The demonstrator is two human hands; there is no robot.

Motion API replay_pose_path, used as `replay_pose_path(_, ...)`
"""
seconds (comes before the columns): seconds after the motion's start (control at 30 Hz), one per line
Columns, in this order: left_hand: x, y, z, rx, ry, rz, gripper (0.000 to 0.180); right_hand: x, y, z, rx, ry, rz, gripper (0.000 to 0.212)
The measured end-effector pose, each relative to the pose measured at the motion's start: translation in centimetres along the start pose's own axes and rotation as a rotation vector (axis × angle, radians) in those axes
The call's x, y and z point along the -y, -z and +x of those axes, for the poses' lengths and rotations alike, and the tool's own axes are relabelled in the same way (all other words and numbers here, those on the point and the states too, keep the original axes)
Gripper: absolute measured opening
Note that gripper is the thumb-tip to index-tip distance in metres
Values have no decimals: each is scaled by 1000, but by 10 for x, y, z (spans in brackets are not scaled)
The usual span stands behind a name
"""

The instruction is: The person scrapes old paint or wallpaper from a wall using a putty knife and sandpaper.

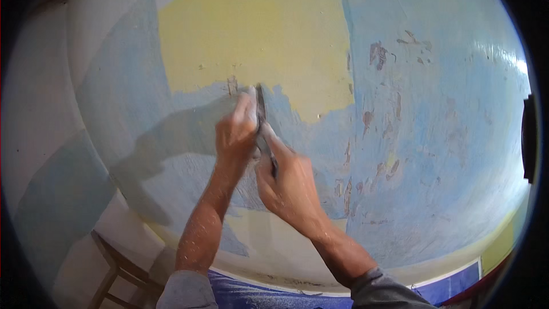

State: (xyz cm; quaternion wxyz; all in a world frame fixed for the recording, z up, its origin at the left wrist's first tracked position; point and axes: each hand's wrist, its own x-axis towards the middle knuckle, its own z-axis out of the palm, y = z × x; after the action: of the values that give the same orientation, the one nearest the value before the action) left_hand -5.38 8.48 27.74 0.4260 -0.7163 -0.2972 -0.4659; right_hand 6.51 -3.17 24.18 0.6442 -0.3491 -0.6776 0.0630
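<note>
A painted wall (423,114) fills the view in front of me, blue over much of its surface. On it is a large yellow patch (257,28) with a ragged lower edge. My right hand (289,183) is wrapped round a narrow, dark scraper (261,106), seen nearly edge-on. Higher up, my left hand (235,134) grips the same scraper near its blade, fingers pointing upward along it. The tip meets the wall at the yellow patch's lower edge. Pale dust coats my fingers and forearms. Both palms and most of the handle are hidden.
Brown chipped spots (377,54) mark the wall to the right. A second yellow area (274,243) lies below my hands. At lower left stands a wooden chair or stool frame (117,272). A dusty blue sheet (246,294) lies along the wall's foot. A dark object (530,137) sits at the right edge.
</note>
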Motion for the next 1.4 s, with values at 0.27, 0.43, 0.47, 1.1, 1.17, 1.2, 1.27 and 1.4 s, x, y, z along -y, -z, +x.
replay_pose_path(0.27, -36, -11, -80, 138, -66, 309, 51, -36, 8, -74, 88, -132, -2, 56)
replay_pose_path(0.43, -107, -7, -64, 198, -79, 74, 48, -32, 58, -98, -60, -249, -101, 47)
replay_pose_path(0.47, -106, -11, -51, 202, -27, 10, 50, -29, 65, -85, -64, -255, -110, 47)
replay_pose_path(1.1, -98, 0, -36, 109, -12, 10, 56, -31, 63, -72, -26, -58, -35, 45)
replay_pose_path(1.17, -83, -7, -25, 63, 8, -66, 57, -23, 62, -46, 13, -76, -13, 46)
replay_pose_path(1.2, -73, 1, 0, 170, 75, -104, 57, -10, 63, -30, 42, -134, -6, 46)
replay_pose_path(1.27, -68, 6, 10, 268, 143, -132, 58, 3, 64, -16, 95, -206, -22, 46)
replay_pose_path(1.4, -90, 0, -38, 108, -38, 91, 47, -15, 60, -58, 59, -145, -74, 44)
